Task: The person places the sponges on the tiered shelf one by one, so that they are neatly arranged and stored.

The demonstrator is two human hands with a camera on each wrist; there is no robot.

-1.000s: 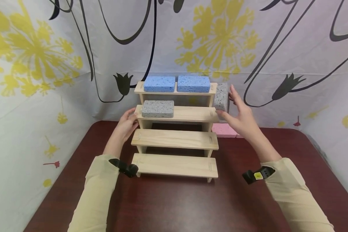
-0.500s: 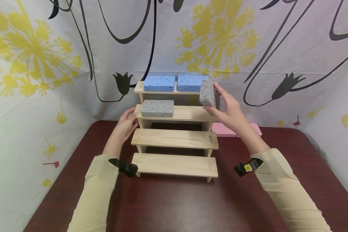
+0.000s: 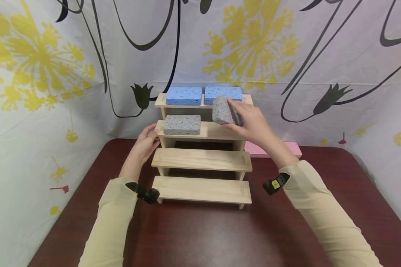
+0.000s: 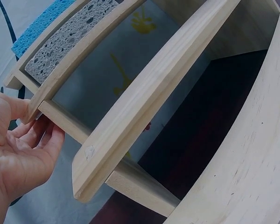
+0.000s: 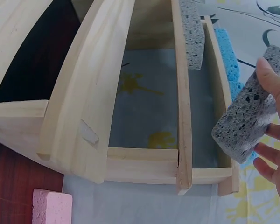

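Grey sponge (image 3: 221, 110), pitted on its faces, is in the grip of the right hand (image 3: 254, 124), with the thumb on one side and the fingers on the other. It is tilted, over the right half of the second tier from the top of the four-tier wooden stand (image 3: 200, 159). Contact between this sponge and the stand cannot be determined.

The left hand (image 3: 145, 145) grips the left end of the stand's second tier from the top, fingers curled at that end.

A second grey sponge (image 3: 182, 125) lies flat on the left half of the same tier. Two blue sponges, a left blue sponge (image 3: 183, 96) and a right blue sponge (image 3: 223, 93), lie side by side on the stand's top tier; the right one is partly covered by the held sponge.

Pink sponge material (image 3: 256, 149) lies just beside the stand's right side, partly hidden by the right forearm. The stand rests on a dark red-brown table (image 3: 194, 237). Behind the stand hangs a white backdrop (image 3: 194, 70) printed with yellow flowers and dark stems.
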